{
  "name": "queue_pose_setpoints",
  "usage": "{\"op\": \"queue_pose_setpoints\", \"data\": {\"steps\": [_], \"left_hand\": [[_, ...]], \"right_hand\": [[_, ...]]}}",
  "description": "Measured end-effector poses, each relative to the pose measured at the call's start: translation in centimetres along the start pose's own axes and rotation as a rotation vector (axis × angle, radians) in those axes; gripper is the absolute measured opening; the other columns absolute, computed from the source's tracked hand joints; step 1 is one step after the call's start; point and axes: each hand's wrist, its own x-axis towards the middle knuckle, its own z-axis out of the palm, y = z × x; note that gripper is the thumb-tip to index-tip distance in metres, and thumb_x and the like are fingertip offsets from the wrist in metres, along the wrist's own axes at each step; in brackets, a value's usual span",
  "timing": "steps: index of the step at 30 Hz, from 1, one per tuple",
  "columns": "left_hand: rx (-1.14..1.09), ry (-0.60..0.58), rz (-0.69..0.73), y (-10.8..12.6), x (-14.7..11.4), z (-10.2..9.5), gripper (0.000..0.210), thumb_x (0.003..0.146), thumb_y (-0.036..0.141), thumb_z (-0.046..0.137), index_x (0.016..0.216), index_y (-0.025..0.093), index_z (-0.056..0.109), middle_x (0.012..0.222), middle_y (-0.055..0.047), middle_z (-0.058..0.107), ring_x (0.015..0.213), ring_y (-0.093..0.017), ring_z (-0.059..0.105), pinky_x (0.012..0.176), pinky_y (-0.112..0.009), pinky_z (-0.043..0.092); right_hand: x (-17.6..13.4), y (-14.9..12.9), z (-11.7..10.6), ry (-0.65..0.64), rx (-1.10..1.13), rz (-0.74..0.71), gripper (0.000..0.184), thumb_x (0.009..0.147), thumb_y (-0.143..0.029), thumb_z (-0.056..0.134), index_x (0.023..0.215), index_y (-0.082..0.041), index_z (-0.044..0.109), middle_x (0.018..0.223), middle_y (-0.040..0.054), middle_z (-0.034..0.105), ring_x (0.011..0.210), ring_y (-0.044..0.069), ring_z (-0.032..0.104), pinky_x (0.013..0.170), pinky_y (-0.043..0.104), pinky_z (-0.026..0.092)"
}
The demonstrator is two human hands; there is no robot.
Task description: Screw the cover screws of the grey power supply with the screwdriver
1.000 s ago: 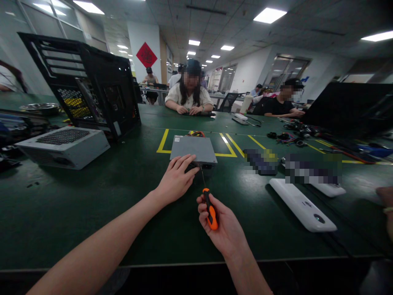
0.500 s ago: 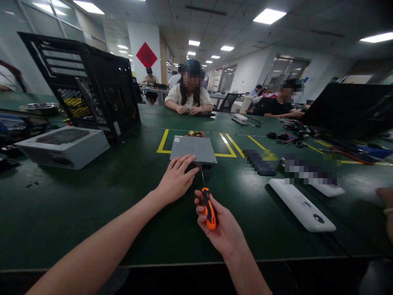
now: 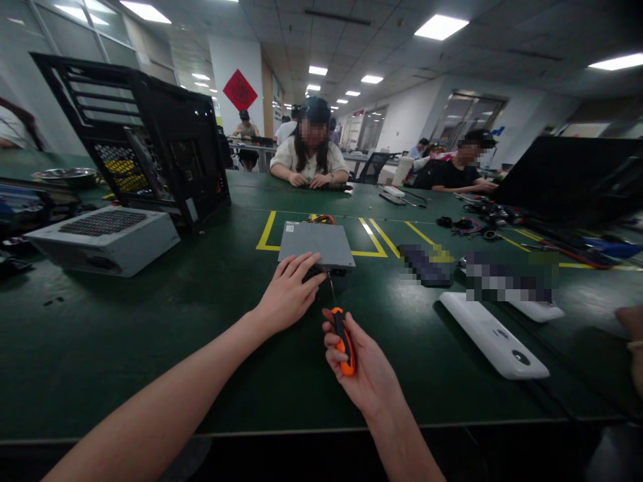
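Metal box (image 3: 321, 242) lies flat on the green table (image 3: 281, 395), straight ahead of the person, its far part inside the yellow tape outline (image 3: 369, 254), near edge jutting out toward the worker. Wires (image 3: 326, 219) bunch at its far side. Screwdriver (image 3: 343, 340), orange and black, runs up to the box's near face; whether the tip is seated in anything is too small to tell.

Just changed: the screwdriver handle shows a different mix of black and orange and sits a touch further right, and the fingers round it shift with it. Reads to me as a small twist at the same spot, so the driver work looks in progress, not finished.

Against the frame half a second ago: box same place, left hand (image 3: 286, 294) same place, only the right hand (image 3: 366, 367) and the handle differ, slightly.

Grip: right hand is curled round the handle, holding it. Left lies over the box's near edge, fingers on top, thumb by the near face; pinching or just pressing, can't tell.

Further out: second metal box (image 3: 145, 244) and black computer case (image 3: 195, 161) off left, white device (image 3: 495, 338) off right, co-worker (image 3: 296, 158) seated across.
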Motion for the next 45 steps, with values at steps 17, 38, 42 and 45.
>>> {"op": "queue_pose_setpoints", "data": {"steps": [17, 38, 42, 45], "left_hand": [[0.012, 0.014, 0.015, -0.05, -0.04, 0.16, 0.033, 0.083, 0.018, 0.046, 0.114, 0.024, 0.056, 0.137, -0.009, 0.038, 0.126, -0.026, 0.032, 0.101, -0.047, 0.029], [0.007, -0.01, 0.014, -0.06, -0.07, 0.05, 0.035, 0.085, 0.02, 0.044, 0.117, 0.024, 0.054, 0.138, -0.01, 0.036, 0.127, -0.026, 0.03, 0.102, -0.046, 0.027], [0.014, -0.008, 0.013, -0.06, -0.07, 0.13, 0.035, 0.085, 0.019, 0.044, 0.117, 0.024, 0.055, 0.137, -0.01, 0.037, 0.127, -0.026, 0.031, 0.102, -0.046, 0.027], [0.013, -0.009, 0.014, -0.08, -0.06, 0.16, 0.035, 0.085, 0.019, 0.044, 0.117, 0.024, 0.055, 0.137, -0.01, 0.037, 0.127, -0.026, 0.031, 0.102, -0.045, 0.026]], "right_hand": [[0.14, 0.17, -0.12, 0.032, -0.051, -0.041, 0.013, 0.083, -0.012, 0.05, 0.079, -0.008, 0.061, 0.075, 0.007, 0.059, 0.058, 0.006, 0.054, 0.046, 0.012, 0.044], [-0.05, 0.01, -0.17, 0.022, 0.029, -0.026, 0.012, 0.084, -0.015, 0.05, 0.086, -0.007, 0.058, 0.077, 0.0067, 0.055, 0.055, 0.004, 0.049, 0.041, 0.01, 0.04], [0.16, -0.01, -0.14, 0.034, -0.018, 0.01, 0.018, 0.087, -0.019, 0.045, 0.089, -0.007, 0.059, 0.077, 0.007, 0.056, 0.057, 0.005, 0.051, 0.044, 0.013, 0.045], [0.18, -0.04, -0.12, 0.008, -0.028, 0.034, 0.024, 0.089, -0.023, 0.041, 0.097, -0.007, 0.058, 0.077, 0.0065, 0.056, 0.055, 0.005, 0.05, 0.042, 0.013, 0.044]]}}
